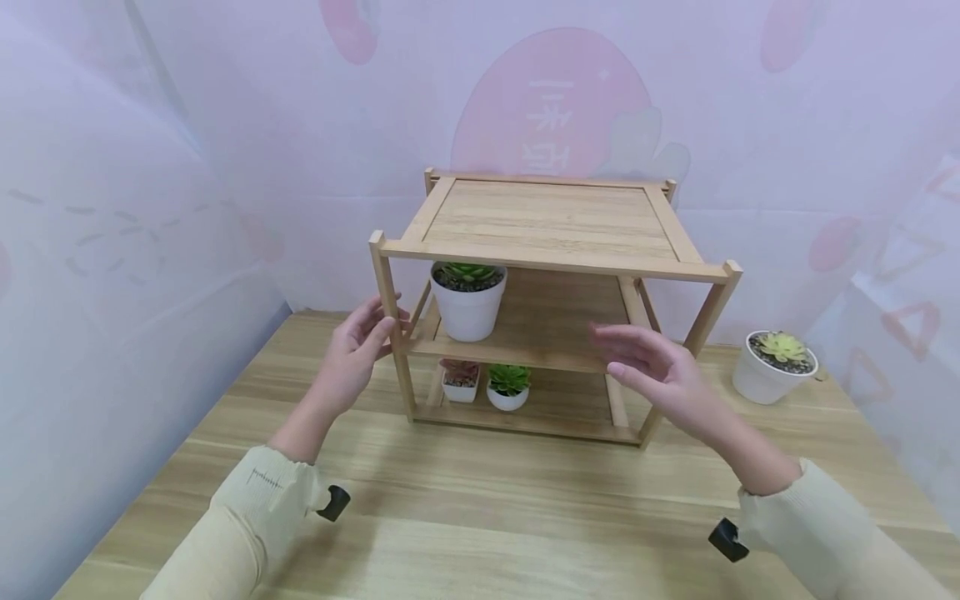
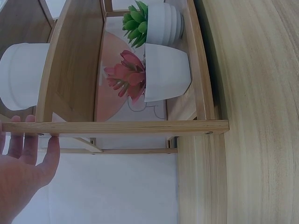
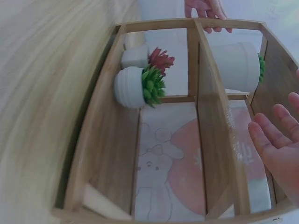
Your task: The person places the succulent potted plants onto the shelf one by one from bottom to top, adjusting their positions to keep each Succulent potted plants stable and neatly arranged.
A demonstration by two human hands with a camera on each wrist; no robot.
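Observation:
A three-tier wooden shelf rack (image 1: pixel 555 221) stands on the table. At its front left post is my left hand (image 1: pixel 354 354), fingers passing behind the post and thumb against it. My right hand (image 1: pixel 667 375), holding nothing, hovers before the right part of the middle shelf with fingers extended. A large white-potted succulent (image 1: pixel 468 304) sits at the left of the middle shelf, its top partly hidden by the top board. On the bottom shelf, a red succulent in a squarish white pot (image 2: pixel 168 72) stands beside a green succulent in a ribbed white pot (image 3: pixel 130 87).
Right of the rack, a pale yellow-green succulent in a white pot (image 1: pixel 772 367) stands on the wooden table (image 1: pixel 480 517). A light printed cloth (image 1: pixel 300 125) hangs behind and at the sides. Each sleeve cuff bears a black clip-like piece (image 1: pixel 333 503).

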